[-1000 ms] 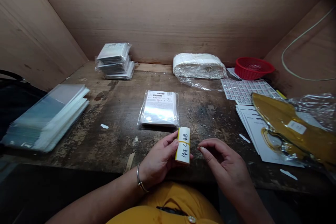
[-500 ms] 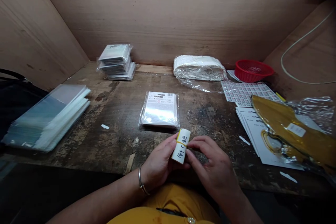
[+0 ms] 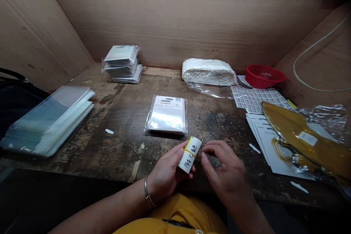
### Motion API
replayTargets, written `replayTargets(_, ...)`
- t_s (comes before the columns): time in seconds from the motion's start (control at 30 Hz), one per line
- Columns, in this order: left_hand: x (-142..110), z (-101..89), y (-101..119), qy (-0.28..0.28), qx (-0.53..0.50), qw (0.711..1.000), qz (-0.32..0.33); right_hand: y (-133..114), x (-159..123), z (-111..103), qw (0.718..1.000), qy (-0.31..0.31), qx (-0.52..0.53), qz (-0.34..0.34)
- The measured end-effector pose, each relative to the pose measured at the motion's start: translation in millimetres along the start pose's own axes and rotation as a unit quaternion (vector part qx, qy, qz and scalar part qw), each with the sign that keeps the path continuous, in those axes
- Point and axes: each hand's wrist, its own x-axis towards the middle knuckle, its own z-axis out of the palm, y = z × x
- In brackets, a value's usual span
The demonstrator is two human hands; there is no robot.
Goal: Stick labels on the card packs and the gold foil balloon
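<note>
My left hand [image 3: 167, 172] holds a small white paper roll [image 3: 189, 154] upright in its fingers. A yellow rubber band circles the roll, and black handwriting runs along it. My right hand [image 3: 223, 172] sits just to the right of the roll, apart from it, with curled fingers and nothing in them. A sealed flat plastic-wrapped pack [image 3: 166, 114] lies on the worn wooden bench [image 3: 120, 146] just beyond my hands.
A stack of wrapped packs [image 3: 122, 64], a bundle of clear sleeves [image 3: 52, 120], a wrapped white bundle [image 3: 208, 73], a red plastic basket [image 3: 263, 76], label sheets [image 3: 257, 98], white cards [image 3: 263, 139] and a gold foil item in plastic [image 3: 298, 135] lie around the bench.
My right hand has let go of the roll and moved right, away from it. The roll has tilted in my left hand.
</note>
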Motion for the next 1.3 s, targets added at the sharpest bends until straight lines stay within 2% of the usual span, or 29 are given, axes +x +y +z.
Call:
replayTargets(0.17,-0.5,1.2,-2.7,0.002,0.005,1.000,0.004,-4.1,-1.4,1.3,0.998,-0.028,-0.028,-0.046)
replayTargets(0.3,-4.7,4.4,-1.5,-0.001,0.125,0.992,0.021,-6.2,-6.3,8.5,0.992,-0.027,-0.094,-0.086)
replayTargets(0.43,-7.3,4.2,-3.9,0.021,0.290,0.947,0.133,-5.2,-9.5,12.7,0.979,-0.039,-0.164,-0.119)
replayTargets(0.57,-6.6,3.7,-7.4,0.019,0.363,0.916,0.170,1.2,-4.2,12.4,0.983,-0.047,-0.133,-0.118)
replayTargets(0.6,-7.0,4.3,-7.2,0.021,0.370,0.912,0.173,4.5,-1.5,11.5,0.989,-0.048,-0.100,-0.098)
replayTargets(0.67,-9.0,6.2,-5.1,0.024,0.377,0.910,0.170,13.2,5.0,8.4,0.999,-0.038,0.007,0.003)
replayTargets(0.73,-11.9,7.6,-1.7,0.011,0.363,0.923,0.131,24.2,12.0,4.8,0.984,-0.020,0.117,0.133)
replayTargets(0.8,-14.0,7.3,1.5,-0.009,0.321,0.944,0.069,35.2,18.2,2.1,0.955,-0.033,0.198,0.221)
replayTargets(0.93,-11.2,0.1,4.8,-0.049,0.226,0.973,-0.013,47.8,27.7,1.5,0.899,-0.123,0.321,0.272)
replayTargets(1.07,-4.1,-9.3,8.5,-0.093,0.181,0.978,-0.040,48.1,35.9,4.6,0.855,-0.155,0.393,0.299)
replayTargets(1.17,-3.9,-13.3,18.4,-0.118,0.127,0.983,-0.058,51.2,39.4,5.4,0.851,-0.145,0.401,0.308)
replayTargets(1.3,-10.0,-15.7,35.4,-0.166,0.062,0.979,-0.101,64.9,37.0,-2.9,0.854,-0.089,0.398,0.323)
